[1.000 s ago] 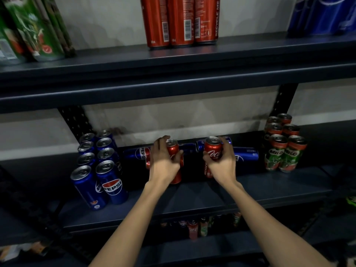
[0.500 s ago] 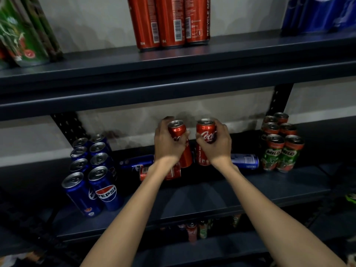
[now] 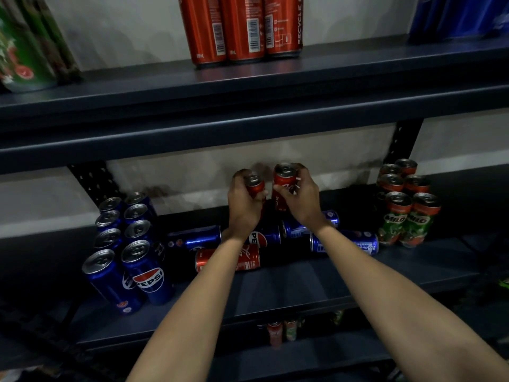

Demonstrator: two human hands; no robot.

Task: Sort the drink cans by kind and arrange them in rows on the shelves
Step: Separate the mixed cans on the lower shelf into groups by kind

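**Holding two Coke cans at the back of the middle shelf**

Gripping one red can apiece, my left hand [image 3: 243, 208] curled round the left Coke [image 3: 254, 186] and my right hand [image 3: 301, 201] round the right Coke [image 3: 283, 186]. Both stood upright, tops up, side by side above the middle shelf [image 3: 275, 288]; my fingers hid most of their script. Below my wrists, a red can [image 3: 228, 260] and several blue cans [image 3: 198, 239] lay on their sides, long axes running left-right, one reading "PE". Upright Pepsi rows [image 3: 150, 277] stood left, Milo cans [image 3: 407, 219] right. On the top shelf [image 3: 248, 78], three tall red cans [image 3: 242, 28] showed barcodes and "RECYCLE", their tops cut off.
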